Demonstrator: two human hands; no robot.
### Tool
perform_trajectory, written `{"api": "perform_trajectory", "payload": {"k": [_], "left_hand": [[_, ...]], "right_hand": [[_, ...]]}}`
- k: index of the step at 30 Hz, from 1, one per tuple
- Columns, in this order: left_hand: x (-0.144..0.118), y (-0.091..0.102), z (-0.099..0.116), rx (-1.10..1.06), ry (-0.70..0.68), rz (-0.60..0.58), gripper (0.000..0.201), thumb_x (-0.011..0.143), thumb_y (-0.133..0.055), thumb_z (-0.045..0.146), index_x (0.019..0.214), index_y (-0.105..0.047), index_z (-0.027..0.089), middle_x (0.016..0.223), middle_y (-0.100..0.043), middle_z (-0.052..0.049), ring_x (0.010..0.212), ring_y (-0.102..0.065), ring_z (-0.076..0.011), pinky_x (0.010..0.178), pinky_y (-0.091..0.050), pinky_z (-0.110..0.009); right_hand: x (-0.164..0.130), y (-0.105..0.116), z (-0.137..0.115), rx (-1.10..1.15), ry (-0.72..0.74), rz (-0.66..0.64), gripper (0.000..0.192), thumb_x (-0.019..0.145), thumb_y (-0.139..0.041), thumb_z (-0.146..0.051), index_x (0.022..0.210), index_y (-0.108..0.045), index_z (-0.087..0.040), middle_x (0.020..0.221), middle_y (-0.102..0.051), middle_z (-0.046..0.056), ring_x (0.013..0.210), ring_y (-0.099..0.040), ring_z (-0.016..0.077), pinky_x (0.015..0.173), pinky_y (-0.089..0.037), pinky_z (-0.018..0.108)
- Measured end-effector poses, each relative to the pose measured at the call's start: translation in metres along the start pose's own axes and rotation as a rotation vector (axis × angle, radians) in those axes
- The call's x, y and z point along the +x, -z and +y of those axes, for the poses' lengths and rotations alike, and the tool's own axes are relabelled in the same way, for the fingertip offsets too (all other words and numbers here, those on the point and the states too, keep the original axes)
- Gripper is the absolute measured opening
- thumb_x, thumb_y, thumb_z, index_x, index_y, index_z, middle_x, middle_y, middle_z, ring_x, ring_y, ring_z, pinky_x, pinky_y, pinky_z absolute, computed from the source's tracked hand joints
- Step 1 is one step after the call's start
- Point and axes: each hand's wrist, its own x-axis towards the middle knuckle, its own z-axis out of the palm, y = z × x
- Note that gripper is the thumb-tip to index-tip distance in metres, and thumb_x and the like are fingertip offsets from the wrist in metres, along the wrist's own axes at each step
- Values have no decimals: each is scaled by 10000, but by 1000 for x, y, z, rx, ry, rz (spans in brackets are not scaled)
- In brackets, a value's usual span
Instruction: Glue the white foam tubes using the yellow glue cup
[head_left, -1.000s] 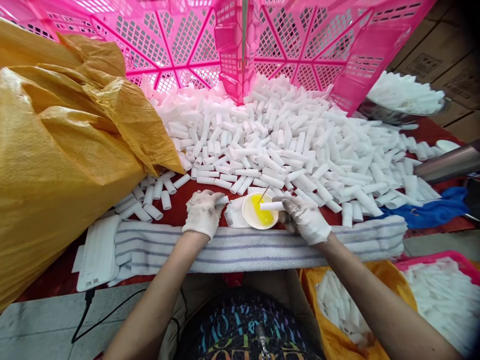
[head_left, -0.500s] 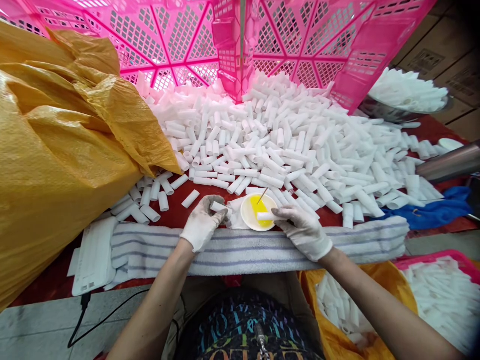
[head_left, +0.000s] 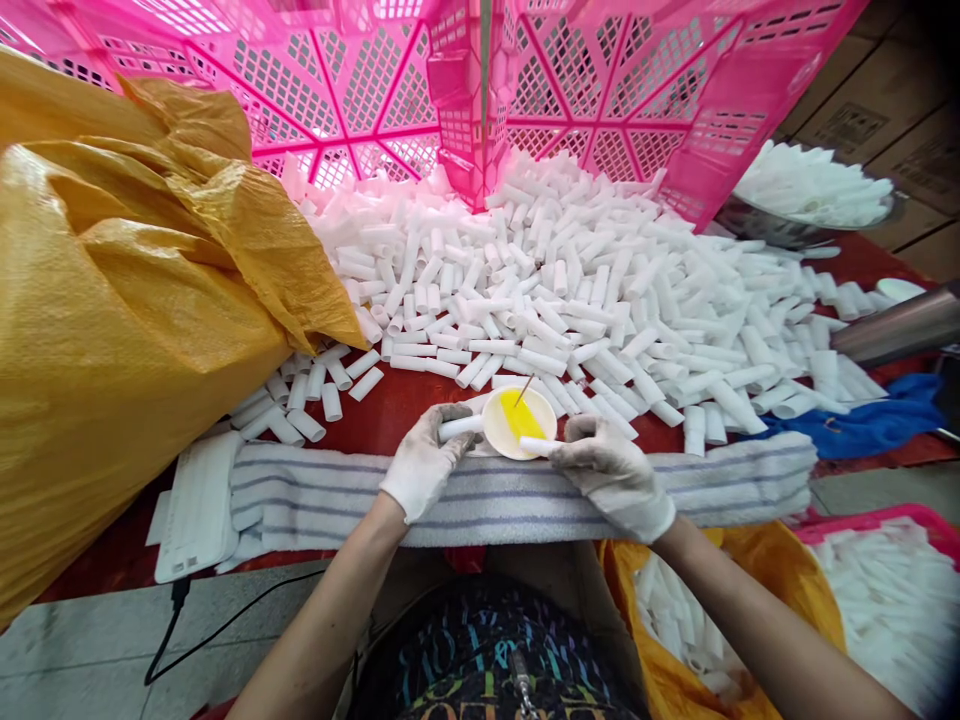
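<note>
Left hand [head_left: 431, 455], mine, in a white glove (greyed at the fingers): closed on one white tube [head_left: 459, 428], its free end at the dish's left edge. Right hand [head_left: 619, 470], gloved likewise: thumb and fingers pinching a second white tube [head_left: 536, 446], its tip over the dish's lower right side (whether it touches the yellow, I cannot tell). Between my hands: one shallow white dish [head_left: 495, 433], holding a yellow substance [head_left: 514, 402] and a thin stick [head_left: 524, 390], leaning. Nearer me: one striped towel [head_left: 480, 505], folded lengthwise along the edge of the red tabletop [head_left: 397, 412]. Beyond the dish: a broad heap of white tubes [head_left: 540, 270], backed by pink lattice crates [head_left: 570, 135]. To the left: one large yellow sack [head_left: 127, 350]. To the right: one blue cloth [head_left: 877, 415], crumpled; behind it, one metal bowl [head_left: 772, 228], heaped with white pieces.
</note>
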Motion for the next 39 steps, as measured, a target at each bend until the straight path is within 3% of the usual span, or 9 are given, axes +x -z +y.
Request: {"api": "perform_trajectory", "payload": {"k": [3,5,10,16,19,26,30,34,39], "left_hand": [[-5,-12,5,-173,17,-53,361,745,-663,332,1045,-570,155,1036,-653,-54,888,-635,-152,835,-515,-301],[-9,-21,8,-229,26,-107,364,734,-683,326,1033,-587,144,1005,-664,-57,887,-637,-154,843,-513,-300],[-17,-36,13,-288,28,-178,381,727,-706,297,1056,-614,129,1001,-682,-80,887,-646,-167,861,-501,-304],[-23,-35,17,-321,37,-298,443,772,-660,392,1086,-581,90,667,-647,-30,623,-602,-129,649,-489,-259],[-26,-35,17,-321,21,-366,429,795,-636,404,1082,-584,90,664,-643,-32,615,-585,-123,637,-472,-250],[-28,-38,18,-295,3,-278,399,800,-644,358,1113,-579,119,705,-662,-29,680,-613,-132,695,-480,-248],[-29,-37,21,-249,-14,-297,405,805,-631,361,1122,-572,117,716,-652,-32,685,-606,-135,701,-486,-255],[-31,-36,24,-96,-67,-341,405,816,-593,419,1101,-582,132,716,-619,-16,629,-558,-118,627,-461,-231],[-29,-57,18,199,54,-374,559,887,-301,591,630,-542,157,522,-485,-5,459,-408,-107,462,-329,-238]], "right_hand": [[-9,6,-6,40,-19,172,321,670,-735,-412,864,-624,-182,834,-606,39,673,-561,116,535,-463,219],[-11,7,-8,120,-118,188,390,710,-697,-459,958,-611,-170,712,-576,12,536,-486,80,441,-379,196],[-8,4,-11,233,-257,83,452,704,-672,-548,895,-598,-145,514,-466,-40,403,-353,53,371,-235,185],[-15,12,-30,-39,-77,138,434,672,-681,-563,792,-620,-150,754,-633,53,621,-556,124,540,-444,228],[-19,16,-34,-55,-104,127,438,685,-661,-578,782,-609,-154,717,-613,45,605,-540,117,525,-432,217],[-23,17,-30,145,-292,158,462,658,-678,-602,769,-558,-169,534,-436,-48,418,-331,41,385,-259,182],[-22,18,-29,110,-295,141,466,678,-657,-610,772,-550,-166,542,-447,-41,425,-350,46,390,-271,182],[-24,18,-28,-120,-103,121,385,797,-570,-541,813,-587,-157,660,-569,18,528,-483,90,461,-366,202],[-38,10,-34,-869,603,8,381,889,-428,-365,583,-547,-171,531,-496,20,488,-437,105,493,-307,250]]}}
